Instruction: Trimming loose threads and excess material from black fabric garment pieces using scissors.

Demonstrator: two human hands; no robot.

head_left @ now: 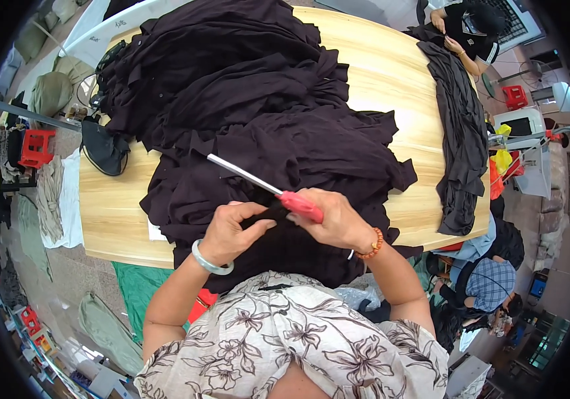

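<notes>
- The left hand (231,233) pinches a fold of dark cloth (258,217) between thumb and fingers, above the table's near edge.
- The right hand (330,216) is wrapped around the handle of a red-handled tool (301,205); its metal shaft slants over the pile toward the table's far left corner.
- The wooden table (374,60) shows a pale strip of open surface right of the pile, from the far edge toward the near right corner; a smaller patch shows by the near left corner.
- The dark garment pile (231,86) fills the middle, reaching from the far edge to the near edge under both hands.
- A long dark garment bundle (457,126) lines the right edge, bounding the strip; a co-worker (474,30) handles cloth at the far right corner.
- A black cap-like item (105,149) sits at the left edge.
</notes>
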